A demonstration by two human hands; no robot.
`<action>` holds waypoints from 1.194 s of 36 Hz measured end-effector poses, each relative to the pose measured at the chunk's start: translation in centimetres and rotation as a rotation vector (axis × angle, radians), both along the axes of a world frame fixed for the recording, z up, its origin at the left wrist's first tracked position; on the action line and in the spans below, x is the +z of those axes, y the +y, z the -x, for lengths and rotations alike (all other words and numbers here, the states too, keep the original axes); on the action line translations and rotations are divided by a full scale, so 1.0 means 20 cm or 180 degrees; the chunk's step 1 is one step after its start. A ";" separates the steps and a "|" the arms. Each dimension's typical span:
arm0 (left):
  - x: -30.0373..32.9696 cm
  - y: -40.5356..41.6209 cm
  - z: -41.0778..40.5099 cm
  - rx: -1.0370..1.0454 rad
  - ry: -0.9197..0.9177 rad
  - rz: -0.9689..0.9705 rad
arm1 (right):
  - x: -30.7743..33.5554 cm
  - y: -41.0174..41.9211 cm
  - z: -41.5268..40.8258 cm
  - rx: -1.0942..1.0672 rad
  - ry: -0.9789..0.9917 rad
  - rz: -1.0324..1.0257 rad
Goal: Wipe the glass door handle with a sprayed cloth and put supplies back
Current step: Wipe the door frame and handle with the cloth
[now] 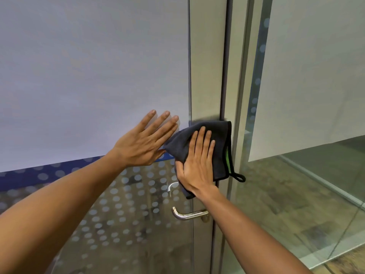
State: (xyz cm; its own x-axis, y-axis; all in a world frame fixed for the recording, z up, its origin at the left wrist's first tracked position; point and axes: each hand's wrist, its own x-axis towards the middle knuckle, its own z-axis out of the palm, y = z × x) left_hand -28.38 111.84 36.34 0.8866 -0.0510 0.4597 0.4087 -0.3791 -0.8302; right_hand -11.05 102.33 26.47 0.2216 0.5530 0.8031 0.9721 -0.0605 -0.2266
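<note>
Right hand (197, 167): fingers flat, pressing dark cloth (219, 139) on door frame (207, 76) above handle (187, 214). Left hand (146, 141): splayed, empty, bracing glass (88, 76). Advice: bring cloth down, wrap lever.

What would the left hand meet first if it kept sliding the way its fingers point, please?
Probably the dark cloth's upper edge beside the left hand's fingertips, then the door frame; the hand lies flat on the glass.
</note>
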 end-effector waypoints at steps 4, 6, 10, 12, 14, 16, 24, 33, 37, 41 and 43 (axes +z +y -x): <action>0.01 0.00 0.00 -0.0012 0.0011 -0.0050 | -0.02 0.04 -0.02 -0.0119 -0.0007 -0.0074; 0.01 -0.01 0.00 0.0037 0.0022 0.0016 | -0.03 0.04 -0.02 -0.0128 0.0081 -0.0055; 0.01 -0.01 0.01 0.0113 0.0016 0.0083 | -0.08 0.03 -0.04 -0.0166 0.0092 0.0008; 0.01 0.00 0.01 0.0122 0.0020 0.0123 | -0.12 0.02 -0.05 -0.0172 0.0060 0.0104; 0.00 0.00 0.00 0.0102 0.0008 0.0163 | -0.17 0.00 -0.07 -0.0153 0.0026 0.0272; 0.00 0.00 0.00 0.0116 0.0003 0.0151 | -0.24 -0.03 -0.09 -0.0157 -0.0049 0.0462; -0.01 0.02 0.00 0.0049 -0.0016 0.0127 | -0.46 -0.13 -0.21 -0.0069 -0.0369 0.0961; -0.01 0.03 -0.01 0.0015 -0.0006 0.0241 | -0.55 -0.23 -0.21 0.0016 -0.0070 0.1209; -0.01 0.03 -0.01 0.0025 -0.0003 0.0230 | -0.49 -0.21 -0.18 0.0016 -0.0038 0.1068; -0.01 0.02 -0.01 0.0048 0.0009 0.0231 | -0.37 -0.16 -0.19 0.0009 -0.0150 0.0732; 0.00 0.02 -0.01 0.0069 0.0018 0.0217 | -0.26 -0.11 -0.19 -0.0005 -0.0168 0.0545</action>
State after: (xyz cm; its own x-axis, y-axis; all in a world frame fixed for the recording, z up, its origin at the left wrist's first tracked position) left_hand -28.24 112.28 36.26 0.8897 -0.0004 0.4566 0.4129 -0.4259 -0.8050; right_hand -7.21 100.09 21.18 0.1826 0.6825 0.7077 0.9823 -0.0955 -0.1614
